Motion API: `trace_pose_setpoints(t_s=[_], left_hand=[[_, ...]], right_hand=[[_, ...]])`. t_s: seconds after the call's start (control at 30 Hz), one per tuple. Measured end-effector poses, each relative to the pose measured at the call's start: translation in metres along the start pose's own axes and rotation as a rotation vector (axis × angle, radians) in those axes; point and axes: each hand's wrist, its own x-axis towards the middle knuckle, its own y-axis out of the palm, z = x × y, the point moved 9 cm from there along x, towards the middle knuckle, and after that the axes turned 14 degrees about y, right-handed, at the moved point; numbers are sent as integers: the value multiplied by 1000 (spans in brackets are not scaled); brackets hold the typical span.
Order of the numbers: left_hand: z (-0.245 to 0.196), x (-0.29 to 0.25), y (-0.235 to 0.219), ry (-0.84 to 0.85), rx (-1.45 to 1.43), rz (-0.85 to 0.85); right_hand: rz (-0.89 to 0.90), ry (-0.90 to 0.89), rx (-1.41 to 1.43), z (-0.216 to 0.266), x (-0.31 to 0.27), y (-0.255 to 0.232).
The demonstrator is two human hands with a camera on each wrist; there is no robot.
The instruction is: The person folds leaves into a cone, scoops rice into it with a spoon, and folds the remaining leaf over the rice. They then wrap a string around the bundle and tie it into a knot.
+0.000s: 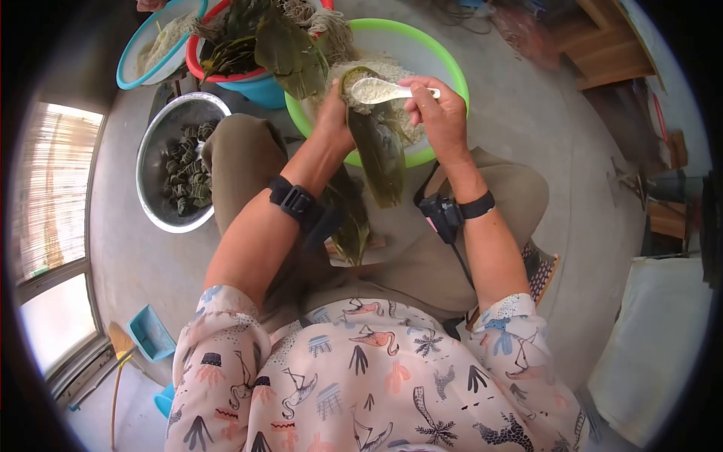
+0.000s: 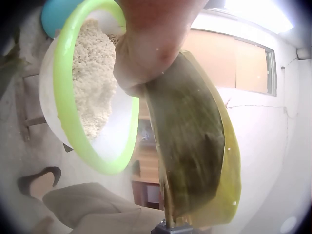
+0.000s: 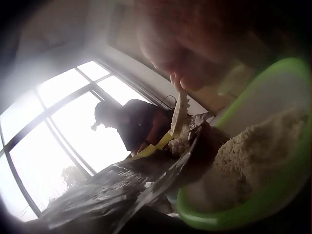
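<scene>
Over the green basin (image 1: 450, 64) of rice, the left hand (image 1: 334, 113) grips a folded bamboo leaf (image 1: 379, 147). The right hand (image 1: 439, 113) pinches a white spoon (image 1: 384, 91) heaped with rice, its bowl resting at the leaf's open top.

A metal basin (image 1: 154, 143) of wrapped green parcels (image 1: 184, 181) sits on the concrete floor (image 1: 520, 113) at the left. Beyond it a red basin (image 1: 197, 64) holds loose leaves (image 1: 279, 45) and pale strings (image 1: 331, 30), beside a blue-rimmed bowl (image 1: 128, 56). A blue dustpan (image 1: 151, 333) lies near the window (image 1: 53, 248).
</scene>
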Motion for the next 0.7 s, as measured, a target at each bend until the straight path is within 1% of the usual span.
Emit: trace_pose_setpoints(t_s=[0.07, 0.13, 0.2, 0.23, 0.3, 0.33, 0.4, 0.43, 0.47, 0.5, 0.57, 0.6, 0.63, 0.67, 0.7], left_hand=[[3, 2, -1, -20, -12, 30], [3, 5, -6, -37, -24, 58], [8, -1, 8, -215, -347, 252], [9, 2, 2, -215, -347, 251], [10, 2, 8, -232, -393, 375], [10, 2, 7, -232, -392, 376], [11, 1, 2, -253, -433, 308], [10, -9, 17, -254, -433, 308], [6, -15, 20, -131, -201, 129], [-3, -19, 13, -6, 31, -51], [-3, -18, 14, -7, 9, -43], [-1, -18, 14, -10, -12, -36], [0, -9, -1, -13, -11, -34], [8, 3, -9, -101, -124, 132], [8, -4, 11, -188, -237, 298]], right_hand=[[20, 25, -31, -2, -1, 3], [-1, -18, -40, 2, -1, 3], [11, -25, -39, 2, 0, 5], [20, -31, -40, 2, 0, 6], [9, -27, -52, 2, -1, 6], [2, -28, -64, 2, -1, 6], [-27, -53, -12, 10, 0, -1], [-57, -79, 38, 14, 0, -8], [-58, -79, 37, 16, 0, -11], [-84, -106, 76, 19, 0, -18], [-110, -134, 116, 20, 1, -21], [-72, -80, 57, 11, 4, -15], [-36, -24, -2, 4, 6, -9], [-40, -24, -2, 4, 6, -8], [-63, -58, 16, 7, 6, -10]])
